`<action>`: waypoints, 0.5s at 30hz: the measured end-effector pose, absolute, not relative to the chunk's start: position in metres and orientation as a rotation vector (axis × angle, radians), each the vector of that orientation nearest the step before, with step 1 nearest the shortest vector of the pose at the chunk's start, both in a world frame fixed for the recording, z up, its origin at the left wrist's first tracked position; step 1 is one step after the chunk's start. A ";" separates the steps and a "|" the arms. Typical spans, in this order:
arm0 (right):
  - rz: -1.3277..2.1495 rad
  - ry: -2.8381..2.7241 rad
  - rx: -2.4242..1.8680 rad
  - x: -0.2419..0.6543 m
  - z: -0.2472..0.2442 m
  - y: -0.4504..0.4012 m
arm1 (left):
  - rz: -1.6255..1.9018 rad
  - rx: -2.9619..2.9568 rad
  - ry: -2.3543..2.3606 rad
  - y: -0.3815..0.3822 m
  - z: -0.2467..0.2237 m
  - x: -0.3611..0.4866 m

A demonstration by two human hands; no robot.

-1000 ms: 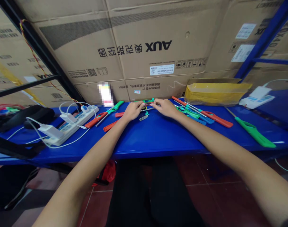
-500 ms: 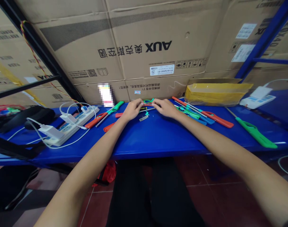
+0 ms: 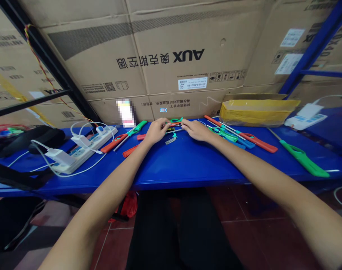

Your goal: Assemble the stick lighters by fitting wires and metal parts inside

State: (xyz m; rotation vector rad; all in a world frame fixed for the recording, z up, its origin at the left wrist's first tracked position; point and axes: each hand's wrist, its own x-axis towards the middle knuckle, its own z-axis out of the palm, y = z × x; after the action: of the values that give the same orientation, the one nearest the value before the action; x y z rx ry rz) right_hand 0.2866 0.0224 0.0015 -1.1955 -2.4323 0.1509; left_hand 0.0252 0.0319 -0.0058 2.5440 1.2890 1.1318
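Note:
At the back of the blue table, my left hand (image 3: 157, 129) is closed, its thumb and fingertips pinched on a thin reddish piece (image 3: 175, 125). My right hand (image 3: 195, 129) faces it from the right, fingers pinched near the piece's other end; what exactly lies in them is too small to make out. Around the fingertips are a green plastic part (image 3: 175, 120), a yellow-and-black part (image 3: 170, 129) and a thin metal rod. Just in front lies a small clear part with a green tip (image 3: 171, 140). An orange-red casing half (image 3: 129, 151) lies beside my left wrist.
Long-nosed lighters lie at left (image 3: 135, 128) and right (image 3: 259, 142), with a green one (image 3: 304, 157) farther right. A white power strip (image 3: 85, 152) with cables is at left. Behind stand a phone (image 3: 126, 112), a yellow-taped box (image 3: 257, 110) and large cartons (image 3: 165, 30).
My fingertips have drawn slightly apart, and the thin reddish piece between them shows more clearly. The things on the table have stayed in place.

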 end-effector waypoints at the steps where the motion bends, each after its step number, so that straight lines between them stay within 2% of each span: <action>1: 0.154 -2.430 -1.185 0.287 0.002 0.022 | 1.153 2.533 1.300 0.032 -0.006 0.025; 5: 0.170 -2.420 -1.186 0.285 0.002 0.022 | 1.195 2.614 1.271 0.030 -0.003 0.024; 11: 0.137 -2.434 -1.164 0.280 0.001 0.017 | 0.964 2.874 1.053 0.028 -0.008 0.038; 15: 0.144 -2.431 -1.191 0.277 -0.004 0.016 | 0.908 2.882 1.095 0.032 -0.020 0.044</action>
State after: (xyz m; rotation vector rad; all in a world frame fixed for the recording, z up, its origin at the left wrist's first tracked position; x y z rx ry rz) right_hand 0.2766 0.0161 -0.0038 -1.1913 -2.4307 0.1442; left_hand 0.0436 0.0321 -0.0203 2.8821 1.0951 0.9078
